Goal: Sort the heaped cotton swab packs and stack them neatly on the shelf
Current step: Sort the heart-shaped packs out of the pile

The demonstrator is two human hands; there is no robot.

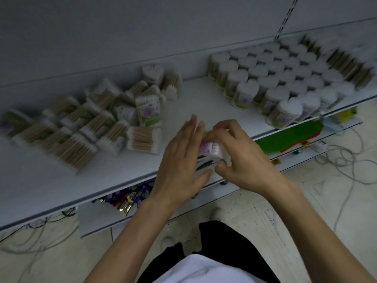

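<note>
No lettering can be read on the swab packs (148,113) (all too blurred).

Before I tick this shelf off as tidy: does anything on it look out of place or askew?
Yes. At the left of the shelf, the flat swab packs lie in a jumbled heap, tilted and overlapping at all angles, unlike the round tubs standing in even rows on the right. Loose cables trail over the floor below.

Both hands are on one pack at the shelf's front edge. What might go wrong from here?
The cotton swab pack, gripped by the right hand beside the flat left hand, sits near the shelf edge; a slip may drop it to the floor. The loose heap nearby may slide if bumped.
</note>
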